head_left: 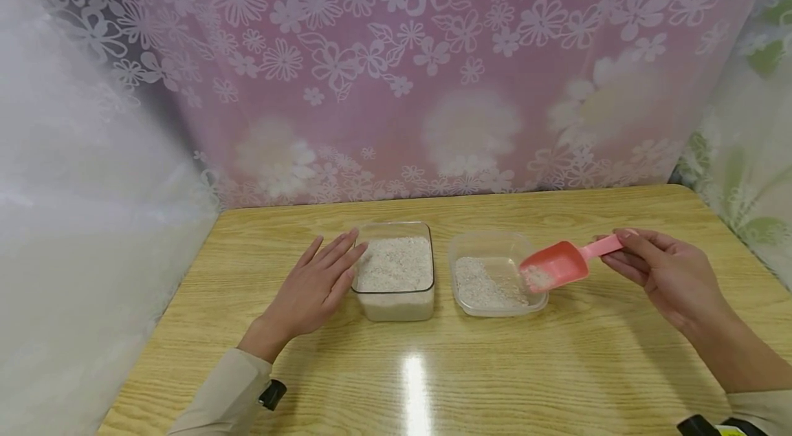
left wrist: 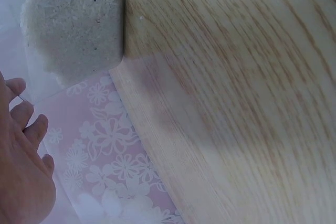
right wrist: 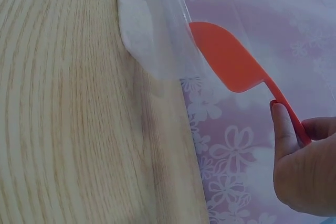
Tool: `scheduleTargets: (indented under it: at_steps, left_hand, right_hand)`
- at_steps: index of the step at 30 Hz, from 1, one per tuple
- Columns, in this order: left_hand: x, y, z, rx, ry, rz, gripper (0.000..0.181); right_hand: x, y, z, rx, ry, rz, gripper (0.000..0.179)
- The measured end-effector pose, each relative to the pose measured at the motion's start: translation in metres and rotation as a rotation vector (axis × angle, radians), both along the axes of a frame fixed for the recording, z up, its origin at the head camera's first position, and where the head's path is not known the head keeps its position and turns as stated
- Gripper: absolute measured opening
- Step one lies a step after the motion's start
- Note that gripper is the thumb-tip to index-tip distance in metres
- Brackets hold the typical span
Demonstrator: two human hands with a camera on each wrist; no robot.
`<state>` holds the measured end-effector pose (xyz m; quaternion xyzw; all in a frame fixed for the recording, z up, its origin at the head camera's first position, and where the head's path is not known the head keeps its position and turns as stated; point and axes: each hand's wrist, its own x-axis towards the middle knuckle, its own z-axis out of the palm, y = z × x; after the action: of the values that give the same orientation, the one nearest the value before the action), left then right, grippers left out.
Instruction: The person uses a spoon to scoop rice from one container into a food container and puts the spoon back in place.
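Note:
A clear square container (head_left: 396, 307) holds a deep fill of rice (head_left: 397, 264). My left hand (head_left: 315, 288) rests with straight fingers at its left rim; in the left wrist view the rice (left wrist: 76, 24) shows through the wall. To its right stands a shallower plastic tub (head_left: 495, 310) with rice spread mostly over its left part. My right hand (head_left: 674, 278) pinches the handle of a pink scoop (head_left: 566, 264) between thumb and fingers. The scoop's tip, with a little rice in it, is at the tub's right rim. From below, the right wrist view shows the scoop (right wrist: 226, 56) as orange-red.
Both containers stand on a wood-grain table (head_left: 346, 374). Behind it hangs a pink flowered curtain (head_left: 383, 113), with a whitish sheet (head_left: 93, 181) at the left and a leaf-patterned one (head_left: 749, 147) at the right.

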<state>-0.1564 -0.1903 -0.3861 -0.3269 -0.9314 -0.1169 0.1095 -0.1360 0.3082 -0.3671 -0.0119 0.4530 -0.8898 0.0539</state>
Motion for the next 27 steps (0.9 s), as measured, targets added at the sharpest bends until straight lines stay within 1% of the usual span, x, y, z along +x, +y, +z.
scheduleTargets:
  at_steps: [6,10,21,24,27]
  left_hand:
    - [-0.001,0.0,-0.002,0.001,0.004,-0.001,0.047]
    - [-0.001,0.0,-0.002,-0.002,0.001,0.002,0.047]
    - [-0.001,0.0,-0.001,0.004,-0.005,0.005,0.047]
    - [-0.001,0.0,-0.002,0.003,-0.003,0.004,0.047]
    - [-0.002,0.0,-0.002,0.003,-0.005,0.005,0.047]
  right_hand:
    - [0.001,-0.002,0.006,0.023,0.007,-0.014,0.021]
    - [0.001,-0.004,0.008,0.041,0.026,-0.014,0.021]
    - [0.003,-0.007,0.011,0.063,0.061,-0.031,0.02]
    - [0.003,-0.008,0.012,0.111,0.073,-0.053,0.019]
    - [0.004,-0.009,0.013,0.17,0.066,-0.078,0.017]
